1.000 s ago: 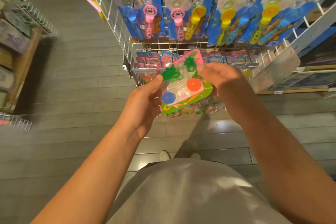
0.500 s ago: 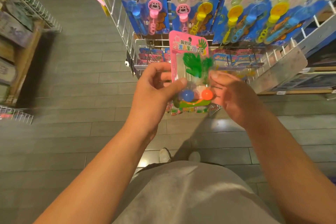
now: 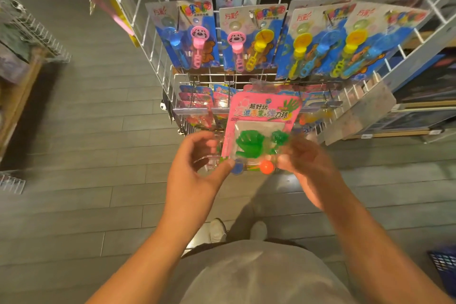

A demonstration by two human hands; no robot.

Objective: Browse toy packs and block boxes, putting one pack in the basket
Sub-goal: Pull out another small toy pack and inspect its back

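A pink toy pack (image 3: 261, 118) with green sticky hands, a blue ball and an orange ball stands upright in front of me, its printed face toward me. My left hand (image 3: 197, 170) pinches its lower left corner between thumb and curled fingers. My right hand (image 3: 306, 163) grips its lower right edge. The pack's bottom edge is hidden behind my fingers. A blue basket (image 3: 444, 264) shows at the lower right edge of the view.
A white wire display rack (image 3: 153, 39) stands ahead, hung with blue bubble-wand packs (image 3: 246, 42) and a lower row of small packs (image 3: 197, 96). Wooden shelving (image 3: 19, 86) is at the left, more shelves at the right. Grey plank floor lies below.
The pack has turned from lying tilted on its side to upright facing me and been raised a little. Both hands now sit at its lower corners. The view has tipped downward.
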